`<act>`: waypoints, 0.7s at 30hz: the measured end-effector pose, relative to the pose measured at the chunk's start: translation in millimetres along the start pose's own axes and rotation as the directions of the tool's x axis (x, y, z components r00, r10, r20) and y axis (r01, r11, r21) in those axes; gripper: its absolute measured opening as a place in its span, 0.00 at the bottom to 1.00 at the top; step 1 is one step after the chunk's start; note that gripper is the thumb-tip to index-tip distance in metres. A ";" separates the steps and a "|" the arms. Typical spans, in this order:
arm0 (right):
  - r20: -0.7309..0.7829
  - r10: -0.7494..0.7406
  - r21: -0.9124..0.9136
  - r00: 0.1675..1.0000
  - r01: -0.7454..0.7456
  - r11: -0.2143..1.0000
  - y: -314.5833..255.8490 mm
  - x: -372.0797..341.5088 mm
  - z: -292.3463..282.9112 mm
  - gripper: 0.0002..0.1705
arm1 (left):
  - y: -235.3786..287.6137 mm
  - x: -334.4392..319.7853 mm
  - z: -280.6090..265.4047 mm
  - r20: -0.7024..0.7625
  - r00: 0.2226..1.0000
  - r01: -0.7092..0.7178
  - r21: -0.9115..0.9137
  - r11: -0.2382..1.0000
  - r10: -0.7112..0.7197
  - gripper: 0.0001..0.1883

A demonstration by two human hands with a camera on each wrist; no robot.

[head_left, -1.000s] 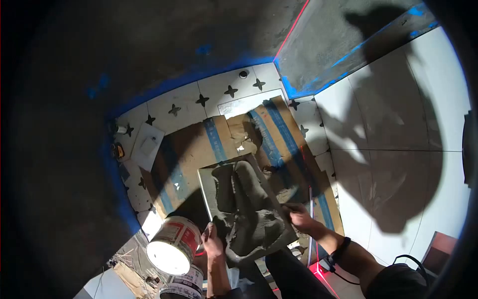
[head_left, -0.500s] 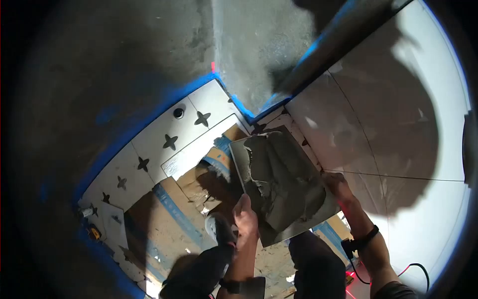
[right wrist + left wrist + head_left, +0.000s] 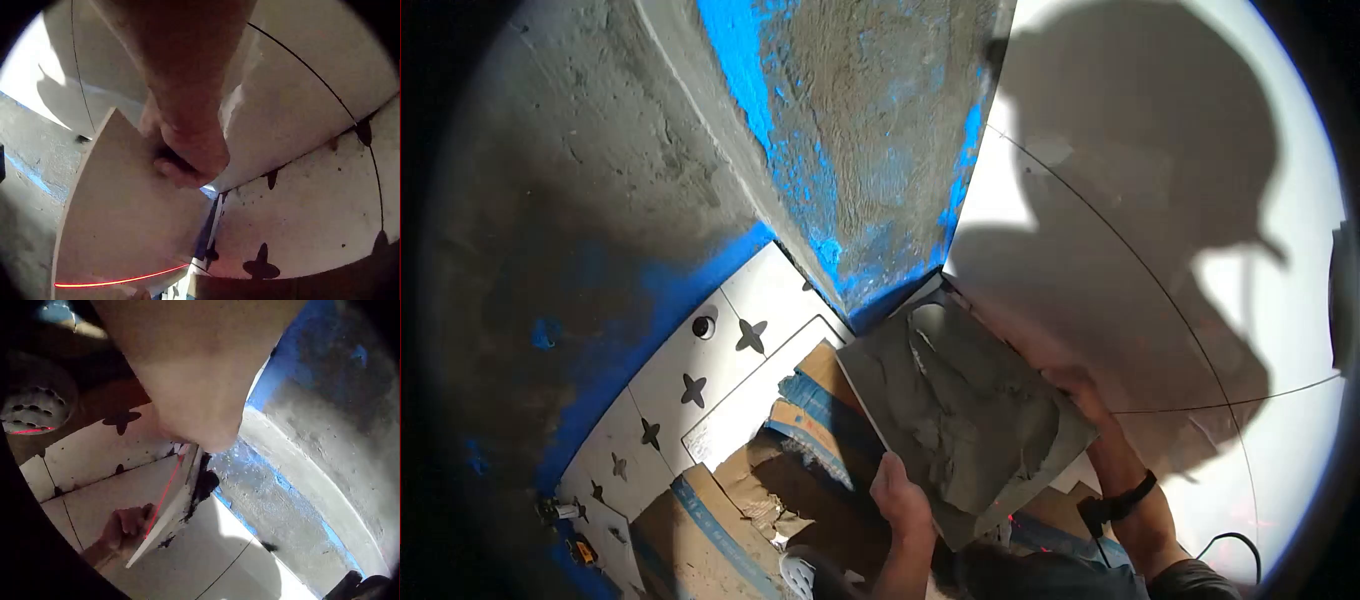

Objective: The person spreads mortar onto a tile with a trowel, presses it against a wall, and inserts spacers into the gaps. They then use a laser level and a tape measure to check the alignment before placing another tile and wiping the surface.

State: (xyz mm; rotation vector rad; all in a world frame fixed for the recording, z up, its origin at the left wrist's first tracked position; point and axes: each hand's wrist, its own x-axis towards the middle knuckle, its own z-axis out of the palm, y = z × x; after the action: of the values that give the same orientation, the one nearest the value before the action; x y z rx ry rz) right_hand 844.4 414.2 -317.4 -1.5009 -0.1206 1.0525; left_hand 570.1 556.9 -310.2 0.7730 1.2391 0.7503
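A tile (image 3: 970,420) coated with grey mortar is held tilted between both hands in the head view. The left hand (image 3: 905,505) grips its left edge, thumb on top. At the tile's right edge, the right hand (image 3: 1085,395) holds on, its fingers partly hidden. The left wrist view catches the tile (image 3: 164,519) nearly edge-on, below the left hand (image 3: 200,419). From the right wrist, the pale underside of the tile (image 3: 131,206) shows a red laser line, with curled fingers of the right hand (image 3: 187,150) against it.
Grey walls (image 3: 870,150) with blue edging meet beside white wall tiles (image 3: 1120,290). Patterned floor tiles (image 3: 690,350) run along the left wall, with a round drain-like fitting (image 3: 703,327). Cardboard (image 3: 700,530) covers the floor near a shoe (image 3: 797,572).
Both hands have carried the coated tile towards the corner where the walls meet. The head view has shifted closer to that corner, and the buckets seen earlier have left it.
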 end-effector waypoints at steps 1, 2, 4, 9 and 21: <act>-0.039 -0.009 0.085 0.999 0.012 0.996 4.2 4.8 -3.1 0.20 | -4.7 -0.1 4.5 0.006 1.000 -0.019 -0.005 1.000 0.019 0.21; -0.033 -0.025 0.087 0.999 0.028 0.996 7.6 8.5 -5.6 0.20 | -9.4 -1.2 9.8 -0.013 1.000 0.004 -0.043 0.999 -0.005 0.21; -0.001 -0.045 0.251 0.999 0.044 0.967 10.9 13.6 -6.0 0.20 | -16.5 -0.3 17.7 -0.030 0.999 0.016 -0.087 0.996 -0.018 0.22; 0.030 -0.039 0.413 0.999 0.023 0.911 19.9 19.1 -2.9 0.22 | -26.2 1.4 27.0 -0.036 0.999 -0.007 -0.163 0.987 0.002 0.20; -0.017 -0.153 0.737 0.988 0.115 0.666 29.6 22.0 11.1 0.21 | -53.8 12.3 32.2 0.089 0.996 -0.017 -0.105 0.994 0.026 0.25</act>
State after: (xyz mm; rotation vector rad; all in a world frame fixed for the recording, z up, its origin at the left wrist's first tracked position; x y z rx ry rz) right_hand 835.5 428.5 -352.1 -0.7041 0.1551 0.8580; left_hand 607.8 535.0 -356.9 0.7275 1.1033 0.7832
